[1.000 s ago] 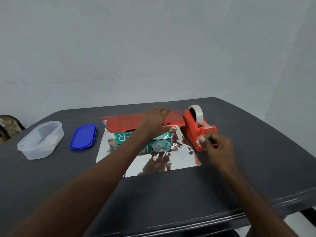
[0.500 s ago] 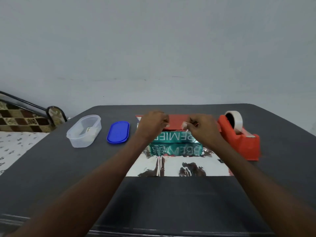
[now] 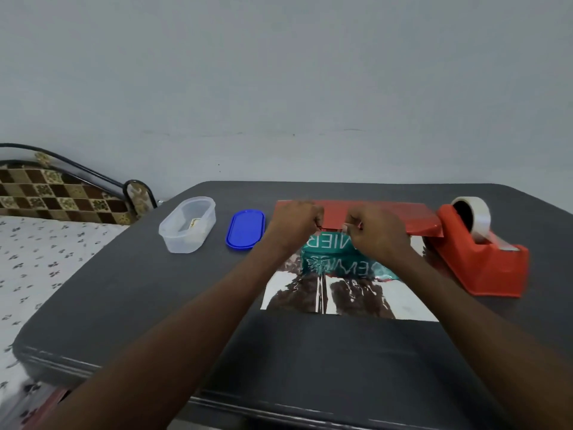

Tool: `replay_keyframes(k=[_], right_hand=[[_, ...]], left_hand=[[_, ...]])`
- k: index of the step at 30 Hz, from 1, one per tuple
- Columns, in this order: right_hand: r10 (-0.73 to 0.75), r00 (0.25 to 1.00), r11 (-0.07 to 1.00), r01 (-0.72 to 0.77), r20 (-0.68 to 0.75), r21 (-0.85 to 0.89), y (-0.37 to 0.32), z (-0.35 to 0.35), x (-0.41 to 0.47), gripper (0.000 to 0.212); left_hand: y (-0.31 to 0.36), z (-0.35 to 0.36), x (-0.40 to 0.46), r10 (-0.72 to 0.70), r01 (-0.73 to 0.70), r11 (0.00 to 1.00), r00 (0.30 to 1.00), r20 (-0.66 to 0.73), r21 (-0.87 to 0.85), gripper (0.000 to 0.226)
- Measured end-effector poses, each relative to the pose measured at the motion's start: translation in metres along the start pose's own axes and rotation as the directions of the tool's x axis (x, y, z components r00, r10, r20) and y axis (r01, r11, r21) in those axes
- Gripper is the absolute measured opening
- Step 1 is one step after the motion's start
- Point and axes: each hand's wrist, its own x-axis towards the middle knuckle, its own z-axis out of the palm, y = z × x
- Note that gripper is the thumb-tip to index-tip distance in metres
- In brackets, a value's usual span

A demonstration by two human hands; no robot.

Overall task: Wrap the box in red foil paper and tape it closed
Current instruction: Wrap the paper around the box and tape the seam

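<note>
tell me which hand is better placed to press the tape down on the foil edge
Right. The right hand pinches the tape piece at the red foil edge on the box; the left hand holds the flap down.

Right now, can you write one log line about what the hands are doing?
step: taping foil | left hand: holds red foil on box | right hand: pinches tape piece | dispenser: right of box

We read white letters "IER" on the teal box, upside down to us, the rest of the word hidden under the right hand. Just nearer than the box, the silver foil paper mirrors part of the lettering, too warped to read surely.
</note>
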Motion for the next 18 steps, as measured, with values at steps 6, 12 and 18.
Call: replay_keyframes(k=[6, 12, 18], right_hand=[[-0.047, 0.998, 0.999, 0.046, -0.033, -0.023, -0.009, 0.003, 0.001, 0.016], [-0.088, 0.995, 0.991, 0.093, 0.046, -0.1, -0.026, 0.013, 0.013, 0.009], [-0.019, 1.0, 0.997, 0.019, 0.002, -0.08, -0.027, 0.026, 0.012, 0.018]], left_hand=[[-0.009, -0.004, -0.005, -0.022, 0.022, 0.999, 1.0, 0.005, -0.027, 0.018], [-0.011, -0.002, -0.005, -0.007, 0.006, 1.0, 0.999, -0.034, -0.024, 0.019], [-0.015, 0.003, -0.005, 0.004, -0.005, 0.999, 0.999, -0.04, -0.043, 0.02]])
